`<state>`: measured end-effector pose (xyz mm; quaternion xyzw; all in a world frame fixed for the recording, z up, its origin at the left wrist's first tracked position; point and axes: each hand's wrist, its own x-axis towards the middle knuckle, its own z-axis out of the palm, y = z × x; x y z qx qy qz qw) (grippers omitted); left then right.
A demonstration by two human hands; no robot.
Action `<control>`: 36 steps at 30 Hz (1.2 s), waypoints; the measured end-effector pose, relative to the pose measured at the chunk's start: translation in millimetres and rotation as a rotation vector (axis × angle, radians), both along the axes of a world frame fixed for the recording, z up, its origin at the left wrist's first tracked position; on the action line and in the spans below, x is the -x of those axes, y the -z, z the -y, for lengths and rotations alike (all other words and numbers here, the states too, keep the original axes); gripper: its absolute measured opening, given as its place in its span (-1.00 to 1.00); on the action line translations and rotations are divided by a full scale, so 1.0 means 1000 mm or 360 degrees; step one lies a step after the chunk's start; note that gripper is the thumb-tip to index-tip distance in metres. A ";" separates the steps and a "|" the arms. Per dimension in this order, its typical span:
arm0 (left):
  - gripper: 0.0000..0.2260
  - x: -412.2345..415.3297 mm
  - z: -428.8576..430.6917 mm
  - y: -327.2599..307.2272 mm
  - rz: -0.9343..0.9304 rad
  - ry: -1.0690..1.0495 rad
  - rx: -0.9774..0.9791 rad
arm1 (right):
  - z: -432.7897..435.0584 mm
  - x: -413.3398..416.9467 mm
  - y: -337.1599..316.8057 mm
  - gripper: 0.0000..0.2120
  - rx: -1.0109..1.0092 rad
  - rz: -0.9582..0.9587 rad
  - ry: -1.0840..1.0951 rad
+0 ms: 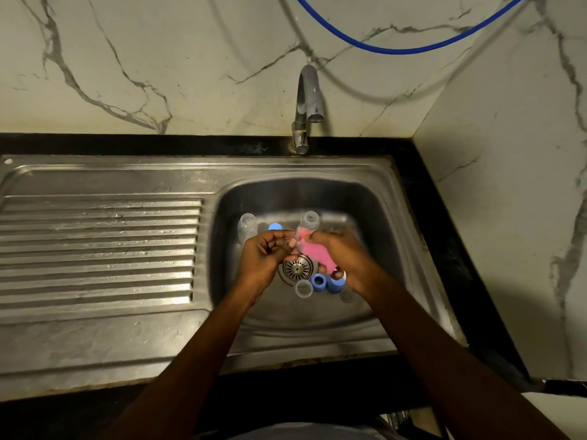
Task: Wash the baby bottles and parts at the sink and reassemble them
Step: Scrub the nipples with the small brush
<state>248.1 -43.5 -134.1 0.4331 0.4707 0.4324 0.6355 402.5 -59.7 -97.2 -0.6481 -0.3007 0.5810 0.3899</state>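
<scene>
While the right grip [340,249] squeezes a pink sponge [313,250], left grip [266,252] is curled round a small clear part [291,245]; clear plastic bottles [247,225] and blue rings [318,282] sit in the steel sink [374,217].

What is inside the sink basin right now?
Two clear bottles at the back; blue rings and a clear cap near the drain. The right hand holds a pink sponge; the left hand has curled fingers hiding whatever it holds.
</scene>
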 end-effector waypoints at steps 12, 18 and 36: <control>-0.81 -0.007 0.003 0.000 0.0029 -0.0023 -0.0164 | 0.003 -0.003 0.000 -0.71 0.0254 -0.0256 0.0083; -0.90 0.001 0.000 0.000 0.0299 -0.0025 0.0137 | 0.006 -0.011 0.005 -0.83 -0.0357 0.0302 -0.0279; -0.81 0.006 0.001 0.004 0.0009 -0.0087 -0.0130 | 0.007 0.002 0.006 -0.79 -0.0281 0.0626 -0.0228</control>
